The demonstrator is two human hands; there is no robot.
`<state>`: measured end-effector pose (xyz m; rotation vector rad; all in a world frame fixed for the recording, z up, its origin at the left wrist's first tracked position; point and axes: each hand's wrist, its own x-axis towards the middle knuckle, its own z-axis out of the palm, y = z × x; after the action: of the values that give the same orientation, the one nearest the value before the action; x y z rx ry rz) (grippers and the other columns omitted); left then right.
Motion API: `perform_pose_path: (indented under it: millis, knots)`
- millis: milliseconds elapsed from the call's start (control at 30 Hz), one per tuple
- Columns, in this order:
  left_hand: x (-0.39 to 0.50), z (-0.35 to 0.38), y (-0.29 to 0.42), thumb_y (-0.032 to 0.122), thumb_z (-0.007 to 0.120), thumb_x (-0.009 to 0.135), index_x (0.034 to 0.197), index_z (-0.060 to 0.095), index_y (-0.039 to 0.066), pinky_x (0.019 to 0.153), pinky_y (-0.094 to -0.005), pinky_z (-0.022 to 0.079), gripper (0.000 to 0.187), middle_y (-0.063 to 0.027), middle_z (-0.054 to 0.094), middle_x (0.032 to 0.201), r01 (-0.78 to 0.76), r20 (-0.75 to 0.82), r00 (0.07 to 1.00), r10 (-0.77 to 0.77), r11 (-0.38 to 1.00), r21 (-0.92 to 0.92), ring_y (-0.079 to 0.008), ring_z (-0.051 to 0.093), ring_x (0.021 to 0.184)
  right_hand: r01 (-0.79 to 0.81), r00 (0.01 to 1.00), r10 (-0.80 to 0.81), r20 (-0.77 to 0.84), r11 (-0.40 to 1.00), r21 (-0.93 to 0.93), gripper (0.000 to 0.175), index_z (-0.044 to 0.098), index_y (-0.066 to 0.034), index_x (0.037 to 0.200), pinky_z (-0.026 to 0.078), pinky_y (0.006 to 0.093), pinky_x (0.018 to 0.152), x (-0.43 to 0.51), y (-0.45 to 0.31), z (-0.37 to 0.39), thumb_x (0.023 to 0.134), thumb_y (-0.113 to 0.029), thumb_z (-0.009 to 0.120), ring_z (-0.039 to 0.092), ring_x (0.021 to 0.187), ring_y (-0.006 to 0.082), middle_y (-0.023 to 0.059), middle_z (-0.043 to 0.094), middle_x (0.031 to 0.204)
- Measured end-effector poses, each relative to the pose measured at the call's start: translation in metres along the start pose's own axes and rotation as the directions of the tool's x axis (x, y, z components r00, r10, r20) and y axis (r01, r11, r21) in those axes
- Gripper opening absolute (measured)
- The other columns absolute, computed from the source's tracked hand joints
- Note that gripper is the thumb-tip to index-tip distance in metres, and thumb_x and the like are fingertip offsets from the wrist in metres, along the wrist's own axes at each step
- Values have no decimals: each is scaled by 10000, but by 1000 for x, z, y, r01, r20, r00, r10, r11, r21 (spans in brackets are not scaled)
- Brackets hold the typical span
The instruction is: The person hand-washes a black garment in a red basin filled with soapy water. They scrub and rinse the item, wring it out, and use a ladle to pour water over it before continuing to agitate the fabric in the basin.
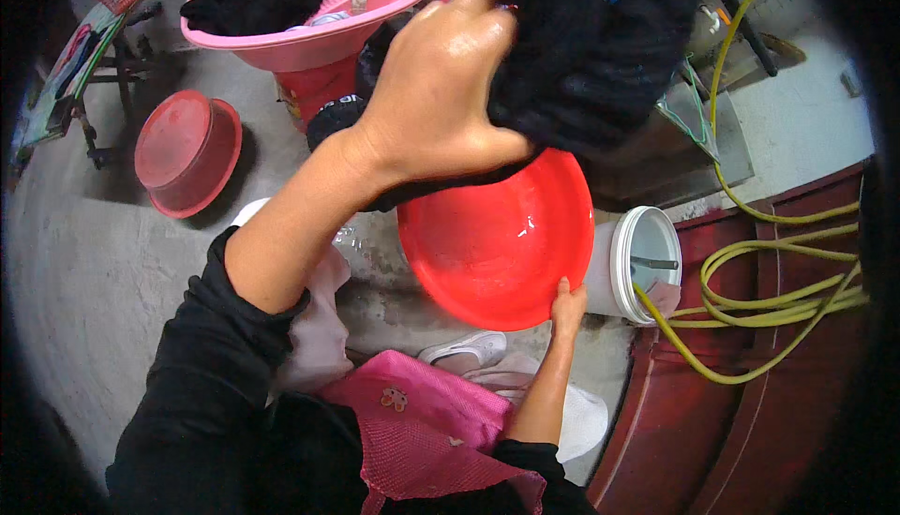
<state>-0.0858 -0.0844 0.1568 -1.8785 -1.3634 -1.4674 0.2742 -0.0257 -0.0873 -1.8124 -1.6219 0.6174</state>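
My left hand point(439, 83), wet on its back, is raised and grips a bunched black garment point(583, 58). The dark cloth hangs on both sides of the hand and hides much of the upper right. Below it, my right hand point(568, 307) holds the lower right rim of a bright red plastic basin point(496, 248). The basin is tilted towards me, and its inside looks wet. Its upper part is covered by the garment and my left hand.
A pink tub point(309, 44) with black and white laundry stands at the top. An upturned red basin point(186, 153) is on the concrete floor to the left. A white bucket point(643, 265) holds the end of a yellow hose point(731, 304). A pink apron point(429, 402) covers my lap.
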Motion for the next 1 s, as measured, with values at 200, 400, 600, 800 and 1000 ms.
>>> perform_pose_path:
  millis: [200, 400, 600, 800, 1000]
  knots:
    - [5, 11, 23, 77, 657, 523, 947, 550, 29, 766, -392, 422, 439, -107, 555, 1145, -181, 19, 983, 181, 983, -12, -297, 559, 970, -22, 1000, 23, 12, 993, -117, 304, 532, 59, 993, 455, 452, 780, -2, -11, -8, 847, -202, 588, 596, 906, 412, 266, 618, 957]
    - [-8, 3, -3, 160, 716, 570, 1082, 563, 79, 837, -394, 430, 541, -87, 554, 1200, -88, 181, 981, 65, 988, 124, -301, 544, 1050, 52, 998, -54, -20, 994, -93, 304, 537, 64, 999, 456, 442, 790, 2, -17, -19, 844, -193, 585, 599, 899, 411, 259, 623, 950]
    - [-11, -26, -24, 70, 679, 523, 1031, 581, 52, 836, -376, 439, 518, -80, 588, 1114, -104, 100, 992, 77, 950, 296, -289, 556, 1035, 1, 998, -9, -57, 990, -140, 302, 539, 56, 1023, 456, 452, 785, 8, -12, -28, 839, -179, 584, 590, 911, 421, 261, 619, 966]
    - [-2, -54, -25, 30, 689, 572, 1133, 570, -22, 991, -337, 372, 576, -136, 565, 1178, 18, -43, 999, -7, 967, 253, -257, 527, 1122, -19, 998, 9, -67, 990, -143, 309, 523, 51, 1051, 458, 471, 799, 2, -35, -25, 849, -179, 567, 588, 916, 438, 278, 612, 973]
    - [3, -51, -4, -13, 690, 563, 1146, 555, -21, 993, -333, 378, 599, -148, 562, 1182, 0, -207, 978, 27, 991, 131, -263, 535, 1114, -77, 997, 79, 11, 990, -116, 320, 502, 49, 1064, 455, 491, 798, -3, -64, -19, 856, -189, 551, 577, 919, 457, 307, 601, 950]
